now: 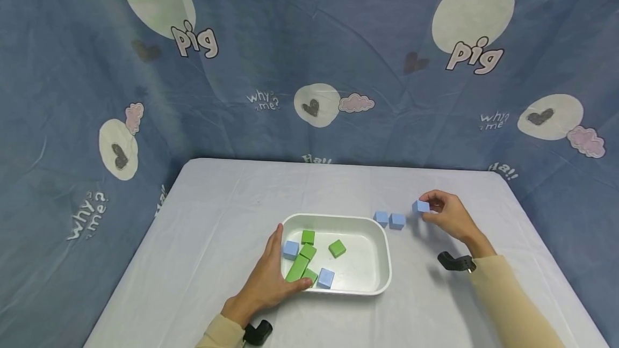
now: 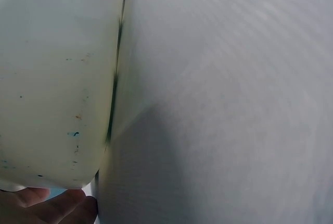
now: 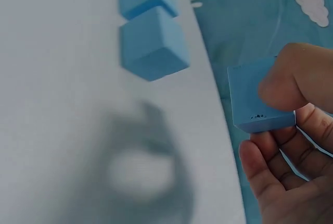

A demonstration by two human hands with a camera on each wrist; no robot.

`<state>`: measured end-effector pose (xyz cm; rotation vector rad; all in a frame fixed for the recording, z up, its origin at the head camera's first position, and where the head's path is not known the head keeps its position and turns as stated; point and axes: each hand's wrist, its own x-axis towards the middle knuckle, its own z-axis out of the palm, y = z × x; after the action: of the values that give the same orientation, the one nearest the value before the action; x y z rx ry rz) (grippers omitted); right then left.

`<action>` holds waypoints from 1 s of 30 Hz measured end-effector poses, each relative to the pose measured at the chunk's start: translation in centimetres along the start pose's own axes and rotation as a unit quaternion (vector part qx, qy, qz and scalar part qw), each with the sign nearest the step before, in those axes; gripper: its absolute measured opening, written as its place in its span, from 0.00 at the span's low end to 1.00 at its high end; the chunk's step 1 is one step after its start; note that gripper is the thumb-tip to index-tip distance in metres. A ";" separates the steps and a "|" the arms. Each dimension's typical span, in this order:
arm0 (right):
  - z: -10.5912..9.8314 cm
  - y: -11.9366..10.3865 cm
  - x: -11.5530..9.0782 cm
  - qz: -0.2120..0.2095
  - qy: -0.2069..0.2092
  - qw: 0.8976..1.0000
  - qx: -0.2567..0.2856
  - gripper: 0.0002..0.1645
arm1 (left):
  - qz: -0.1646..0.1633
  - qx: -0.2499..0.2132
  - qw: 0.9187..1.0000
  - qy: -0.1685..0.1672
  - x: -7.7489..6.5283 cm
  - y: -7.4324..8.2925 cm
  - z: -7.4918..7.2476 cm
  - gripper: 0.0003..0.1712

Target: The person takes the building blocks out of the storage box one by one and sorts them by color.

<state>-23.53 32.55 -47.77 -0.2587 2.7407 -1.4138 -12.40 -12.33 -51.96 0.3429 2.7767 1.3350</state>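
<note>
My right hand [image 1: 452,216] pinches a blue cube [image 1: 420,207] between thumb and fingertips, held above the table. In the right wrist view the thumb presses one face of this cube [image 3: 255,96], with fingers beneath. Left of it, two blue cubes, one nearer the tray [image 1: 381,218] and one beside it [image 1: 397,222], stand on the table. My left hand [image 1: 271,275] grips the left end of a white tray [image 1: 382,259], its thumb at the front rim. Inside lie several green blocks [image 1: 337,248] and two blue cubes, one left [image 1: 290,250], one in front [image 1: 325,278].
A white cloth covers the table [image 1: 232,197]. Behind it and at both sides hangs a blue printed curtain [image 1: 271,58]. The tray's outer wall [image 2: 52,104] fills the left of the left wrist view.
</note>
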 end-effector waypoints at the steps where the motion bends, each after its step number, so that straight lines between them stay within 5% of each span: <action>1: 0.2 0.1 -0.1 0.001 -0.002 1.000 -0.002 0.20 | 0.000 0.001 1.000 0.000 0.0 0.0 0.0 0.80; 30: 3.1 2.3 -1.1 0.023 -0.013 0.999 -0.028 0.23 | 0.003 0.001 1.000 0.002 0.0 0.0 -0.1 0.81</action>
<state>-22.39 31.54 -51.48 -0.2147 2.7495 -1.3157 -12.39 -12.43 -51.90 0.3493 2.7836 1.3347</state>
